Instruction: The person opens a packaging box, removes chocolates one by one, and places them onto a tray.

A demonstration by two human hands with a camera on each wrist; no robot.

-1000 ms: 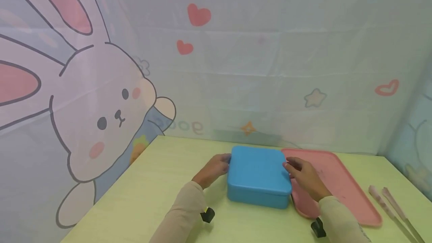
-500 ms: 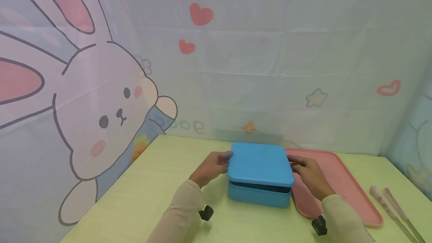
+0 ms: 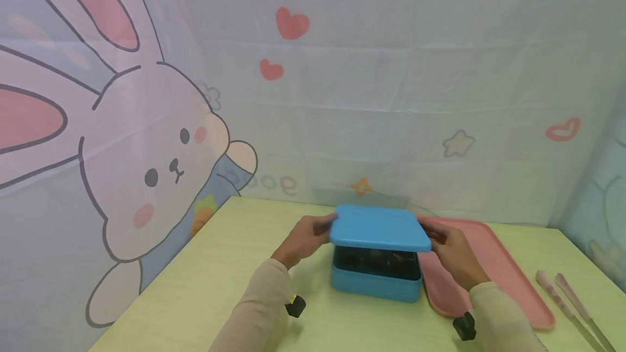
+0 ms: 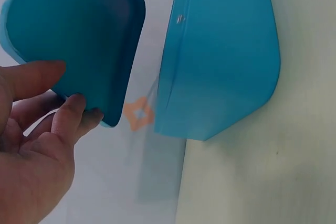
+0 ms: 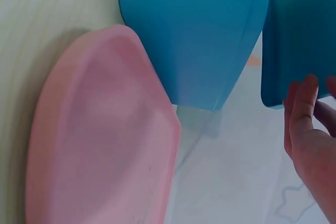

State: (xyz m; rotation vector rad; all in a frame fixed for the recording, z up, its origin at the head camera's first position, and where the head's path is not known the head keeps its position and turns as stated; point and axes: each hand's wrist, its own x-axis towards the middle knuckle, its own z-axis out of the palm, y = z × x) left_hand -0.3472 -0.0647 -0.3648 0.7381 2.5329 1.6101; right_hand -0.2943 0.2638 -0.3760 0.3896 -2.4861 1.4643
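Note:
A blue lid [image 3: 379, 227] is raised over a blue rectangular box [image 3: 374, 285], tilted so that the front gap shows a dark interior whose contents are unclear. My left hand [image 3: 304, 239] grips the lid's left edge; in the left wrist view the thumb [image 4: 39, 77] and fingers pinch its rim. On the opposite side my right hand [image 3: 452, 251] holds the lid's right edge, its fingers [image 5: 303, 103] at the rim in the right wrist view. Both wrist views show a gap between the lid's hollow underside [image 4: 86, 30] and the box wall [image 4: 226, 51].
Right beside the box lies a pink tray [image 3: 494, 265] on the pale yellow-green table [image 3: 205, 287]. Two long-handled utensils [image 3: 569, 300] lie farther right. A cloth backdrop [image 3: 362, 96] printed with a rabbit and hearts hangs behind the table.
The lid was seated on the box one second ago. Both hands have lifted it, opening a growing gap at the front. The box stays in place.

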